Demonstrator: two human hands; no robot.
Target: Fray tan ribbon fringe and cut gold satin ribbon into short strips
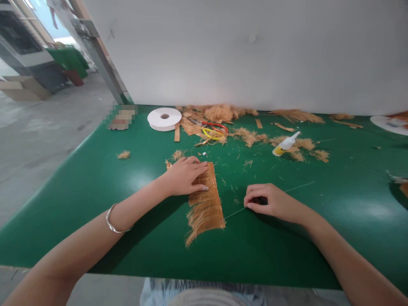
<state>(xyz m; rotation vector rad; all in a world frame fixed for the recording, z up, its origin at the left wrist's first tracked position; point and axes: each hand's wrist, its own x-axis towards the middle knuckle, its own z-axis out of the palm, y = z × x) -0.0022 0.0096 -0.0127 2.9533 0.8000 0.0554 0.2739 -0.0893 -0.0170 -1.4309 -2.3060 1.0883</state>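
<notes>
Right grip (pixel 269 200) clamped on thread (pixel 235 213); left grip (pixel 186 176) apart, flat, hiding part of fringe (pixel 208 212).

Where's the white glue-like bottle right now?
Head view, right of center: the bottle leans among fiber scraps on the green table, beyond the right hand.

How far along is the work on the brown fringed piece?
Done, it seems: the piece has fringe along its left side. In hand: the left hand presses it down; the right hand pinches a thread reaching its lower right corner. Apparently left: securing the thread's loose far end. Anything further, I cannot tell.
</notes>
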